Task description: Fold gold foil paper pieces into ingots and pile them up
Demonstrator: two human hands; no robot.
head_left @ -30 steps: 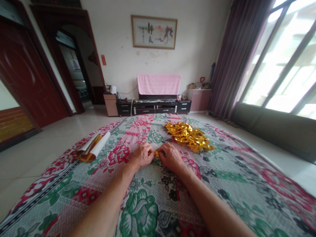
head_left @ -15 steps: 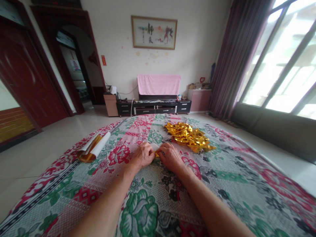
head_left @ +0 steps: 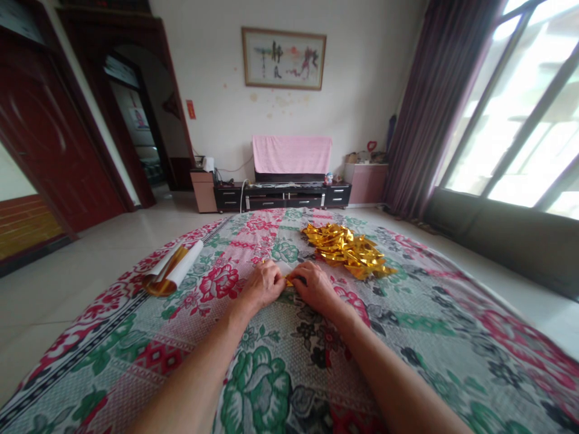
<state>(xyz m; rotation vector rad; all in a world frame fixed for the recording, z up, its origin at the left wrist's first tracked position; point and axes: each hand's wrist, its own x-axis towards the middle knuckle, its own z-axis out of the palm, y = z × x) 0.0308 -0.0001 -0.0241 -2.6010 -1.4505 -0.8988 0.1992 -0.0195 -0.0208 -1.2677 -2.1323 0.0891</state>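
Observation:
A small piece of gold foil paper (head_left: 288, 280) with a whitish back lies between my two hands on the flowered cloth. My left hand (head_left: 266, 282) has its fingers curled closed on the paper's left side. From the right, my right hand (head_left: 314, 286) pinches the same paper, its fingertips close to the left ones. Most of the paper is hidden by my fingers. Just beyond my right hand lies a heap of folded shiny gold foil pieces (head_left: 346, 248). A loosely rolled sheet (head_left: 174, 270), white outside and gold inside, rests to the left.
The patterned cloth (head_left: 253, 392) covers a large rounded table. Past its far edge stand a low black cabinet (head_left: 266, 199) and a screen under a pink cloth (head_left: 292, 155). A purple curtain (head_left: 434, 108) and a window are at right, dark red doors at left.
My right hand's fingers have shifted slightly on the paper, with the knuckles a little more raised. My left hand stays in nearly the same place.

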